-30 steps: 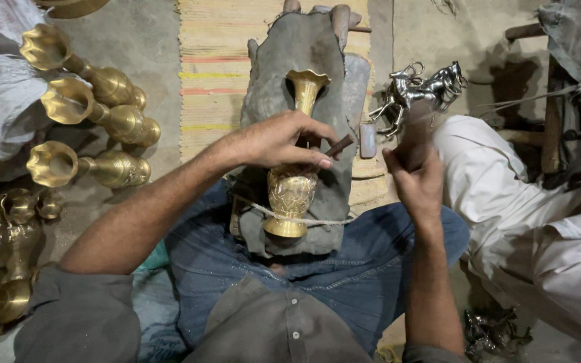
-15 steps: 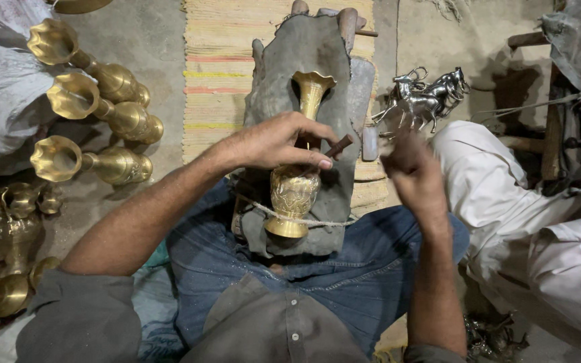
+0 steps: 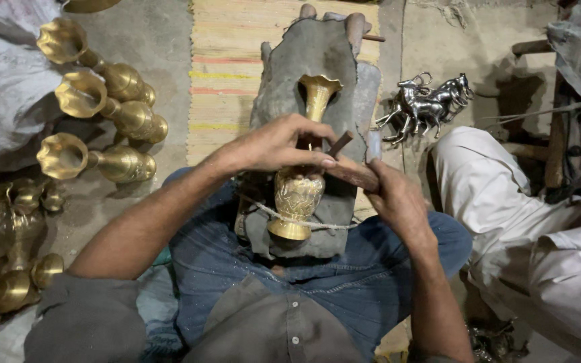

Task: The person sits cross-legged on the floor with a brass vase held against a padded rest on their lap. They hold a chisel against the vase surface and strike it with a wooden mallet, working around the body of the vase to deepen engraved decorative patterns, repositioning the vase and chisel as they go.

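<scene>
Nearest, brass vase (image 3: 297, 195) lying tied across the lap pad, belly already engraved, neck plain. Left hand (image 3: 277, 144) curled around a chisel (image 3: 339, 142), right hand (image 3: 398, 202) clenched on a hammer (image 3: 354, 173). Far left, other vases (image 3: 95, 94) waiting

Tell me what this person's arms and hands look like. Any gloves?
No gloves. Both hands, left hand and right hand, are bare, with no rings or watch showing. The forearms are bare too, with grey sleeves pushed up near the elbows.

Head camera looks steeply down, close over the lap (single view).
</scene>
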### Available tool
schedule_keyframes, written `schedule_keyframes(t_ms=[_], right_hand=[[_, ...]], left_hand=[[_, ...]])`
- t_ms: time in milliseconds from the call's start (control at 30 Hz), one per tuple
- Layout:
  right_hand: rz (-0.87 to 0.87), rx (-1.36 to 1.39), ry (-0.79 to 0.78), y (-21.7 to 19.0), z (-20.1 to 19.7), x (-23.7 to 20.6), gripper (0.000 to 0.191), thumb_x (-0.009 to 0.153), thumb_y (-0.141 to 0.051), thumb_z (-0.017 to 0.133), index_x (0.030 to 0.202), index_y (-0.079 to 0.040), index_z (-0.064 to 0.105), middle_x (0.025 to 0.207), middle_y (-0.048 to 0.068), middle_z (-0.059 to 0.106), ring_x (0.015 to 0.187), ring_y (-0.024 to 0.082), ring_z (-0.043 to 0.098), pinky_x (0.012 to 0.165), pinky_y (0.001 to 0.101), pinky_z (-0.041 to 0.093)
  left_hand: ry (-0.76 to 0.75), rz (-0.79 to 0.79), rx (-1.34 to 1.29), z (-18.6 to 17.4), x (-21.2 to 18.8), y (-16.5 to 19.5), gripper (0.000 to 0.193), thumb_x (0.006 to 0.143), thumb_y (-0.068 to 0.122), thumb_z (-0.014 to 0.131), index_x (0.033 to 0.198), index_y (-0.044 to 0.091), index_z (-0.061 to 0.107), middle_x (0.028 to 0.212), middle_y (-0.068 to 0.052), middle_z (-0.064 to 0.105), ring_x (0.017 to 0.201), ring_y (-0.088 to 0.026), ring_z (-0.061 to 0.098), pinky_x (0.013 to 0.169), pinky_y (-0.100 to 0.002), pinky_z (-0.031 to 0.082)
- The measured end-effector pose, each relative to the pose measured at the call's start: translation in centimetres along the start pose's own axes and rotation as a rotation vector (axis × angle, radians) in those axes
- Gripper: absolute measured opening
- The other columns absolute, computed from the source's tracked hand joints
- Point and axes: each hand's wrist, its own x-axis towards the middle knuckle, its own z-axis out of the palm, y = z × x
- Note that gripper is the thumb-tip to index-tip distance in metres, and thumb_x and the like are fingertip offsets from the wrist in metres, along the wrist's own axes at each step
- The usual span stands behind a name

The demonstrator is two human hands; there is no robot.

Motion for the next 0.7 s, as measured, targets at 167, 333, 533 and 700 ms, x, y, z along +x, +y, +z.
schedule_keyframes(t_ms=[167,333,533,700], right_hand=[[0.177,0.106,0.118,0.2,-1.2,0.2,0.039,0.081,-0.015,0.080,0.116,-0.009,0.064,0.096,0.020,0.072,0.092,0.041,0.071,0.076,0.0478,0.054],[0.226,0.004,0.127,0.1,-2.4,0.4,0.037,0.089,-0.022,0.081,0.119,-0.010,0.064,0.096,0.020,0.073,0.090,0.042,0.070,0.072,0.0503,0.052],[0.284,0.424,0.250,0.6,-2.1,1.3,0.030,0.095,-0.018,0.081,0.114,-0.006,0.062,0.094,0.020,0.072,0.084,0.035,0.069,0.071,0.0428,0.053],[0.128,0.190,0.108,0.7,-2.9,1.5,0.032,0.093,-0.009,0.076,0.121,-0.005,0.060,0.102,0.014,0.075,0.089,0.024,0.074,0.076,0.0343,0.057]], left_hand=[[0.008,0.032,-0.006,0.1,0.2,0.1,0.039,0.090,0.039,0.078,0.116,0.010,0.075,0.093,-0.004,0.078,0.081,-0.012,0.071,0.072,-0.032,0.057],[-0.064,-0.023,-0.351,-0.2,-0.1,0.2,0.042,0.090,0.041,0.077,0.117,0.008,0.072,0.099,-0.003,0.078,0.084,-0.011,0.074,0.076,-0.032,0.062],[0.008,-0.017,0.052,-0.2,-0.3,0.3,0.049,0.088,0.048,0.075,0.121,0.011,0.073,0.097,-0.006,0.077,0.087,-0.016,0.073,0.076,-0.037,0.058],[-0.033,-0.046,0.062,-0.3,-0.1,0.6,0.047,0.088,0.049,0.074,0.119,0.015,0.076,0.095,-0.008,0.077,0.088,-0.018,0.071,0.076,-0.040,0.056]])
